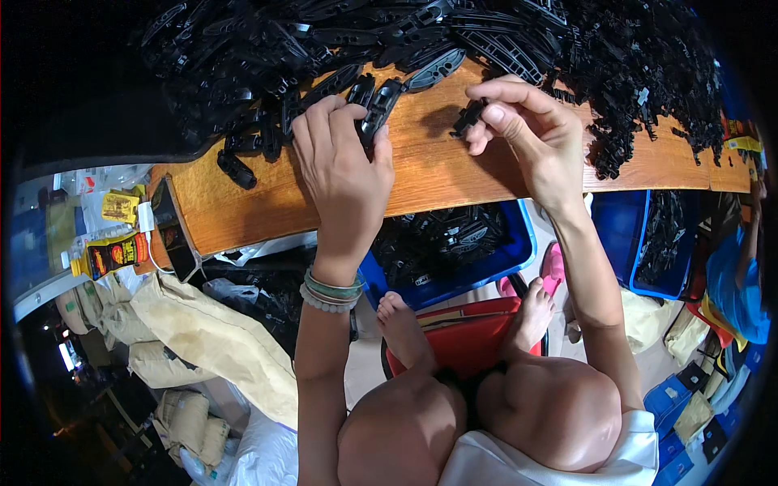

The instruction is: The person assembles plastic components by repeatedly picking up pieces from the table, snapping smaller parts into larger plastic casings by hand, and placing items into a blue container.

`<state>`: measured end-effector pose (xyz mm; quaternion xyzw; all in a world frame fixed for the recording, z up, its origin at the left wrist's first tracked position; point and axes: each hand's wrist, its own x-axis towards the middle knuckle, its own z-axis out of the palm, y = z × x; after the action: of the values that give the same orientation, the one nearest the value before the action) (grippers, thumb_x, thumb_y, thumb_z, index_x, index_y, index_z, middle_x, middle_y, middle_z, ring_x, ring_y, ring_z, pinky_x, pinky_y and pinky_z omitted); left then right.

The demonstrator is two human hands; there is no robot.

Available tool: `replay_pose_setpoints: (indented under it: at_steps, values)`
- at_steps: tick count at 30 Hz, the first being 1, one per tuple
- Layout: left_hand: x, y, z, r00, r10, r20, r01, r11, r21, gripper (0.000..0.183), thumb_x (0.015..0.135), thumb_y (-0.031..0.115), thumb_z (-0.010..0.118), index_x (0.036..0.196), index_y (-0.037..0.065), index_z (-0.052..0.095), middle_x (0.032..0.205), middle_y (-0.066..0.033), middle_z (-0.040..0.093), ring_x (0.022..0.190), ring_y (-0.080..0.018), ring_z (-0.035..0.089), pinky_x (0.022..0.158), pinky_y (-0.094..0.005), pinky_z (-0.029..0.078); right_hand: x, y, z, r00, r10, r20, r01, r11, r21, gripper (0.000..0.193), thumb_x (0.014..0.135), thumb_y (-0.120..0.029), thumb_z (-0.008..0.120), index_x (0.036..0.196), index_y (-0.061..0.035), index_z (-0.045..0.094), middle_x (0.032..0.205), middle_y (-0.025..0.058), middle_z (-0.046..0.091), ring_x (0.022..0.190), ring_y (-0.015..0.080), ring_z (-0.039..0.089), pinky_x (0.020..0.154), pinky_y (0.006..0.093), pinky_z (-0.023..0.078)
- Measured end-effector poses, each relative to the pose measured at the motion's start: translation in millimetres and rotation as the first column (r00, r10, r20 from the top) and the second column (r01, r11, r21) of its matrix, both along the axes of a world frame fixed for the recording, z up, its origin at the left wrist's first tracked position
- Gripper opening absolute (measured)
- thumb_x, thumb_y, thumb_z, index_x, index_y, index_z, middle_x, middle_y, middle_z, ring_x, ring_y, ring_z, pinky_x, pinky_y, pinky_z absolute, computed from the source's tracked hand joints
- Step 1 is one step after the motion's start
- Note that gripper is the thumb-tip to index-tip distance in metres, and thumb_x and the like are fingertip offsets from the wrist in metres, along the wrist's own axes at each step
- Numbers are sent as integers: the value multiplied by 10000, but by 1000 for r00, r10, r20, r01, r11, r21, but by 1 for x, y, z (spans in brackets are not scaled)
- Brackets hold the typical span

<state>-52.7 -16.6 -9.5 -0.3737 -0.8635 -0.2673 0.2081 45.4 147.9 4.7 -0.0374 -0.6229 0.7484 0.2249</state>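
And here at the wooden desk [243, 202], both hands are at work in the upper half of the frame! The left hand [344, 162], just left of centre, has its fingers bent close round a long black plastic casing [380, 113]; whether the casing touches the desk, I can't tell. Right of centre, the right hand [539, 138] pinches a small black plastic part [469, 118] between thumb and curled fingers, well apart from the casing. Up top, long black shells [348, 36] heap across the upper left, tiny black pieces [640, 81] crowd the upper right, and mid-frame sits a loaded blue bin [519, 227].
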Motion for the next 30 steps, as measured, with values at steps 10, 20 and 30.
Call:
replay_pose_setpoints:
  at_steps: [10, 20, 30]
  values:
    - [45, 10, 16, 491, -515, 702, -66, 782, 620, 219, 829, -51, 572, 1011, -37, 452, 905, -118, 582, 816, -162, 624, 670, -271, 551, 18, -19, 3, 975, -166, 148, 194, 961, -197, 149, 844, -50, 625, 976, 18, 632, 752, 48, 644, 670, 80, 593, 592, 185, 461]
    - [47, 9, 18, 250, -645, 722, -126, 718, 684, 310, 780, -66, 628, 1060, -96, 496, 988, -193, 595, 858, -202, 644, 740, -290, 564, 26, -31, 11, 965, -82, 248, 128, 976, -176, 123, 848, -21, 609, 962, 17, 631, 821, 44, 614, 669, 85, 562, 628, 210, 479]
    - [41, 4, 26, 208, -596, 775, -104, 775, 624, 222, 830, -37, 556, 1043, -93, 527, 862, -188, 640, 761, -203, 662, 679, -263, 559, 26, -23, -5, 964, -254, -82, 256, 795, 550, 105, 780, 11, 642, 885, 18, 651, 938, 94, 565, 869, 161, 556, 739, 267, 451]
